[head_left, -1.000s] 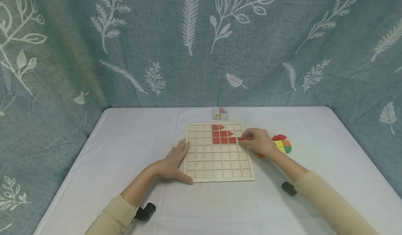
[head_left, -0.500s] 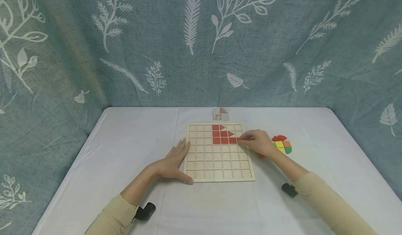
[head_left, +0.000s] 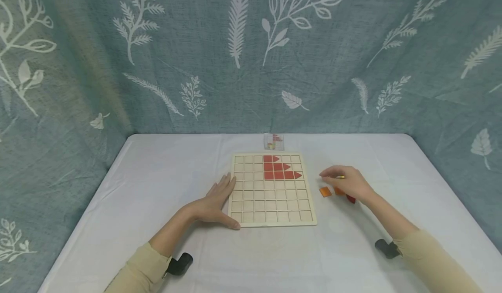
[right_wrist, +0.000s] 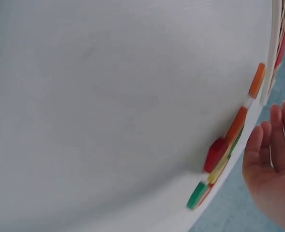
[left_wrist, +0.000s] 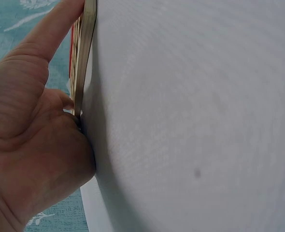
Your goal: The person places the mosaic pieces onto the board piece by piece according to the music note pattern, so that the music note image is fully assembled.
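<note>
A pale wooden grid board (head_left: 272, 201) lies on the white table. Red pieces (head_left: 279, 175) fill cells in its upper rows, three rows each ending in a pointed piece at the right. My left hand (head_left: 213, 203) rests spread along the board's left edge, thumb at the near corner. To the right of the board, my right hand (head_left: 349, 182) hovers over loose coloured pieces with fingers loosely bent and nothing held. From under it show orange pieces (head_left: 325, 191), a dark red piece (head_left: 351, 199) and a bit of yellow (head_left: 340, 177); the hand hides others.
A small patterned card (head_left: 273, 142) lies behind the board near the table's far edge. In the right wrist view, a green piece (right_wrist: 197, 195) sits among the loose pieces. A leaf-print curtain (head_left: 251, 66) hangs behind the table.
The right hand has let go of a pointed red piece, which now sits at the end of the third row. It has moved right, over the loose pieces. The left hand stays put.
</note>
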A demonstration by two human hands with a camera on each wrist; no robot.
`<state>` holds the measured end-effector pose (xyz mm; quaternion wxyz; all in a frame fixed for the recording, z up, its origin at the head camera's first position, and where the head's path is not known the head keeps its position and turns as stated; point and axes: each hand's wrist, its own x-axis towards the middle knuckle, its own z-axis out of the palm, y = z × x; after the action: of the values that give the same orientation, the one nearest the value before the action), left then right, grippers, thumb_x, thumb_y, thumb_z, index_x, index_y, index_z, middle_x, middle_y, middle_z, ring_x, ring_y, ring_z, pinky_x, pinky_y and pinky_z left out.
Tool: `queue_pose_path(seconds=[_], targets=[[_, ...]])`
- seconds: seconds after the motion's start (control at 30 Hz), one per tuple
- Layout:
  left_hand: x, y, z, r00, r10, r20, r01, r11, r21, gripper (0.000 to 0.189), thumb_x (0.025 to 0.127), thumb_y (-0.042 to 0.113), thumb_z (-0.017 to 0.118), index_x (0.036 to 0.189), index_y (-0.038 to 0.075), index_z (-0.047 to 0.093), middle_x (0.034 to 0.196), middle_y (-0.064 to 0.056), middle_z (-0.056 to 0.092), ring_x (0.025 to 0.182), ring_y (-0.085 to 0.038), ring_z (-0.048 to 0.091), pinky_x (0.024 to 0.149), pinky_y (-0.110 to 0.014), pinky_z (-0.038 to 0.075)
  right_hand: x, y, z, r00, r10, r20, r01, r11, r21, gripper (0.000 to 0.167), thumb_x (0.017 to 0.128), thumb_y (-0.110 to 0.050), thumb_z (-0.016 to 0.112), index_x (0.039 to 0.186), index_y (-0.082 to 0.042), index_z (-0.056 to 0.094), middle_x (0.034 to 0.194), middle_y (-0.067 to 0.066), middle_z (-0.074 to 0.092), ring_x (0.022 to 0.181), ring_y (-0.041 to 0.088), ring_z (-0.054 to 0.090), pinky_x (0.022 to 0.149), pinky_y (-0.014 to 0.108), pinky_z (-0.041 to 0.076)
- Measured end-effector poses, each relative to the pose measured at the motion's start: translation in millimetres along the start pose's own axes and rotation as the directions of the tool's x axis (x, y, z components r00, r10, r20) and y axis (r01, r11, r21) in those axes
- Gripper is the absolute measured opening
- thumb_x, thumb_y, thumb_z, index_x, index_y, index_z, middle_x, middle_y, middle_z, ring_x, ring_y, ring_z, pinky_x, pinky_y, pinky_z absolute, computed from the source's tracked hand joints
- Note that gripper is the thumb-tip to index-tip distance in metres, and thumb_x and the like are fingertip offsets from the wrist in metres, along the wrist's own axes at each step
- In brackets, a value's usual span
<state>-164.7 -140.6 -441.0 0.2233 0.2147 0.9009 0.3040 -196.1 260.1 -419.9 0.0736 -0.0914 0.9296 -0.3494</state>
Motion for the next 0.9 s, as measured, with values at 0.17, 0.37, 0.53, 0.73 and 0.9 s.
queue_pose_path(seconds=[0.17, 0.37, 0.53, 0.73, 0.9], targets=[[0.1, -2.2, 0.4, 1.0, 0.011, -0.004, -0.011, 1.0, -0.003, 0.135, 0.064, 0.049, 0.087, 0.155, -0.002, 0.001, 0.16, -0.022, -0.01, 0.148, -0.032, -0.012, 0.119, -0.047, -0.003, -10.2, 8, -3, 1.0, -0.027, 0.013, 0.028, 0.998, -0.049, 0.024, 0.091, -0.022, 0.07, 0.111, -0.01, 0.072, 0.109, 0.006, 0.068, 0.1, 0.025, 0.06, 0.083, 0.042, 0.051], [0.2, -4.1, 0.6, 1.0, -0.003, -0.001, 0.003, 1.0, 0.009, 0.134, 0.065, 0.05, 0.086, 0.155, 0.0, 0.0, 0.161, -0.02, -0.011, 0.148, -0.03, -0.013, 0.119, -0.046, -0.004, -14.9, 13, -1, 0.988, -0.142, 0.058, 0.147, 0.985, -0.094, 0.025, 0.084, -0.009, 0.075, 0.109, -0.011, 0.073, 0.106, 0.002, 0.069, 0.099, 0.023, 0.06, 0.084, 0.039, 0.053], [-0.2, -3.3, 0.5, 1.0, 0.013, -0.003, -0.013, 1.0, -0.01, 0.133, 0.066, 0.048, 0.087, 0.155, -0.001, 0.001, 0.161, -0.021, -0.01, 0.148, -0.031, -0.012, 0.119, -0.048, -0.003, -14.9, 14, 2, 0.982, -0.172, 0.073, 0.179, 0.978, -0.104, 0.028, 0.082, -0.002, 0.076, 0.108, -0.011, 0.072, 0.105, 0.0, 0.069, 0.102, 0.024, 0.06, 0.089, 0.044, 0.052], [-0.4, -3.0, 0.3, 1.0, 0.021, -0.004, -0.021, 1.0, -0.005, 0.132, 0.067, 0.047, 0.086, 0.154, -0.002, 0.001, 0.161, -0.021, -0.01, 0.148, -0.031, -0.012, 0.119, -0.047, -0.003, -13.9, 14, 4, 0.987, -0.157, 0.045, 0.161, 0.978, -0.13, 0.023, 0.082, -0.008, 0.077, 0.105, -0.011, 0.073, 0.102, -0.001, 0.069, 0.098, 0.022, 0.06, 0.085, 0.041, 0.051], [0.2, -2.9, 0.7, 1.0, 0.016, -0.003, -0.016, 1.0, 0.001, 0.132, 0.067, 0.048, 0.086, 0.155, -0.002, 0.001, 0.161, -0.021, -0.01, 0.148, -0.031, -0.012, 0.12, -0.047, -0.003, -12.9, 11, 5, 0.991, -0.134, -0.005, 0.133, 0.985, -0.111, 0.02, 0.082, -0.013, 0.079, 0.101, -0.012, 0.075, 0.098, -0.002, 0.07, 0.091, 0.018, 0.06, 0.078, 0.036, 0.052]])
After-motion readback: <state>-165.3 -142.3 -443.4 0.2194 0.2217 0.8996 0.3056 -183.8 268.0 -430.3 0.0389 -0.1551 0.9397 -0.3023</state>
